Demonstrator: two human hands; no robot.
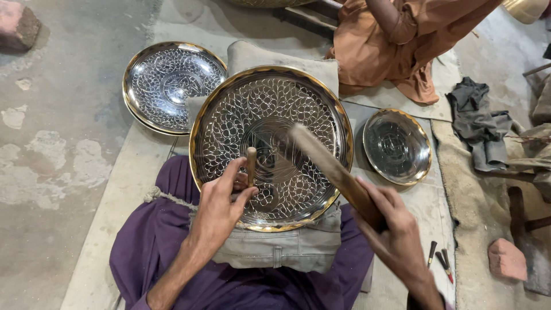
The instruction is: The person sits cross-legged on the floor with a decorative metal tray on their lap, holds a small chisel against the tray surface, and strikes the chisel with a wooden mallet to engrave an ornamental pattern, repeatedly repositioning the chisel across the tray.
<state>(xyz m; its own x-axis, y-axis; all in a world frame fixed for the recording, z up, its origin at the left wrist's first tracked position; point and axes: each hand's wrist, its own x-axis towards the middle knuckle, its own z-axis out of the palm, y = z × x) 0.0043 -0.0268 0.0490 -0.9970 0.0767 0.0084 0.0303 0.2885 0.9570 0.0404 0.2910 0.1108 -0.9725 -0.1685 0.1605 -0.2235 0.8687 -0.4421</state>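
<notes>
Round engraved tray (270,115), gold-rimmed, dense floral silver tracery.

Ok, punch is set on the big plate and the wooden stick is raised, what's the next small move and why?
Probably bring the wooden stick in the right hand down onto the punch: the left hand holds it upright on the engraved plate, and the stick hangs just above.

An engraved gold-rimmed plate (271,146) lay tilted on a cushion; a chisel (251,165) stood on it, a blurred mallet (333,172) above.
</notes>
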